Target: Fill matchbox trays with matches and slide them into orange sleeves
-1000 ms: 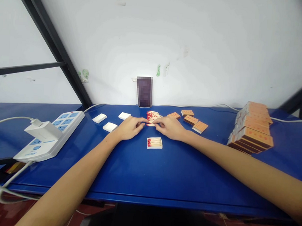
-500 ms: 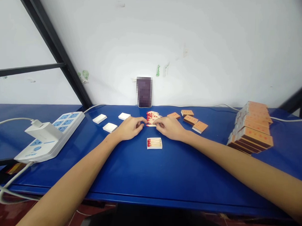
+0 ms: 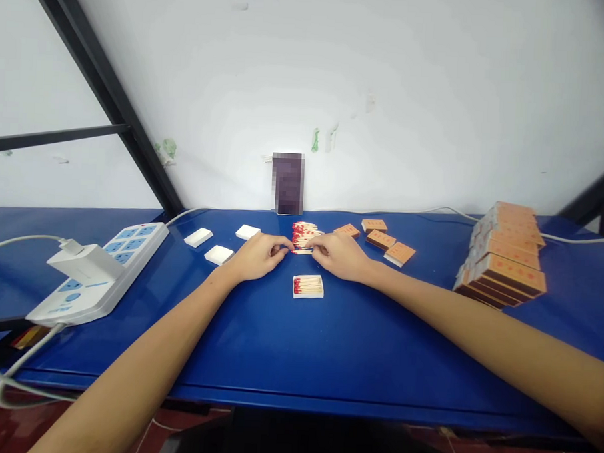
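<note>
A pile of red-headed matches (image 3: 305,235) lies on the blue table between my hands. My left hand (image 3: 263,255) is closed, thumb and forefinger pinched at the red heads of a few matches on the pile's near edge. From the other side, my right hand (image 3: 338,255) pinches the pale stick ends of the same matches. Just nearer to me sits a white matchbox tray (image 3: 307,295), open at the top, with a layer of matches in it, red heads to the left. How many matches my fingers hold is too small to tell.
Three white trays (image 3: 198,237) lie left of my hands. Several orange matchbox sleeves (image 3: 399,253) lie to the right, with a tall stack of matchboxes (image 3: 510,262) farther right. A power strip (image 3: 103,291) with a plugged-in charger (image 3: 87,271) and cables is at the left. A blurred dark panel (image 3: 288,184) leans on the wall.
Almost nothing differs. Both hands keep their pinch at the near edge of the match pile, and the view has shifted very slightly.
</note>
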{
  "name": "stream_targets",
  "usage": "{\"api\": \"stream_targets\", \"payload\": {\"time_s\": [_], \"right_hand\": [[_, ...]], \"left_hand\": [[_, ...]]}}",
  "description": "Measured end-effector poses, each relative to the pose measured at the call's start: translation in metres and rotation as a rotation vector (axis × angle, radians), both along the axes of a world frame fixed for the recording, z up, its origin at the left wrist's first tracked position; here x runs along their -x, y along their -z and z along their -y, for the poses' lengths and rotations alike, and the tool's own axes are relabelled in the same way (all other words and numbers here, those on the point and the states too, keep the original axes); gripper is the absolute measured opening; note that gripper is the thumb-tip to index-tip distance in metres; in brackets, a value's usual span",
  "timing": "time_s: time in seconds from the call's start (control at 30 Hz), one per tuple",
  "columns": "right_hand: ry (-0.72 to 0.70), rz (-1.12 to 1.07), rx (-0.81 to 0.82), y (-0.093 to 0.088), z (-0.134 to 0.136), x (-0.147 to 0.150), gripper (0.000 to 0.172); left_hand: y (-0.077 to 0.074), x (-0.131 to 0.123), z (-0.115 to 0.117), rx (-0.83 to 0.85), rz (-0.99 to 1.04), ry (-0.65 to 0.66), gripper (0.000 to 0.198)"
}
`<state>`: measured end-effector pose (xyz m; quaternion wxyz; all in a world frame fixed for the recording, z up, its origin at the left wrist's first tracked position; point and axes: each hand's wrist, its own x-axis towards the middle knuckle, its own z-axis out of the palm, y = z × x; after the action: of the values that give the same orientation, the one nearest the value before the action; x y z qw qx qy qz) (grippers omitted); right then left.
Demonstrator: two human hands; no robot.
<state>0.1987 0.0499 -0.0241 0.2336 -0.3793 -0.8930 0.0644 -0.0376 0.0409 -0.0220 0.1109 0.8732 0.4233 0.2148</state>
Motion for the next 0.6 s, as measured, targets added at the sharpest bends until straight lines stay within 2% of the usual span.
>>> {"api": "stream_targets", "payload": {"time_s": [0.4, 0.6], "right_hand": [[-0.007, 0.019, 0.001, 0.0007, -0.0005, -0.0005, 0.03], [0.183, -0.002, -0.01, 0.0011, 0.0003, 0.001, 0.022]], "left_hand": [[0.0005, 0.0, 0.0002, 0.026, 0.019, -0.022, 0.025], [-0.0006, -0.0007, -0.0007, 0.042, 0.026, -0.029, 0.025]]}}
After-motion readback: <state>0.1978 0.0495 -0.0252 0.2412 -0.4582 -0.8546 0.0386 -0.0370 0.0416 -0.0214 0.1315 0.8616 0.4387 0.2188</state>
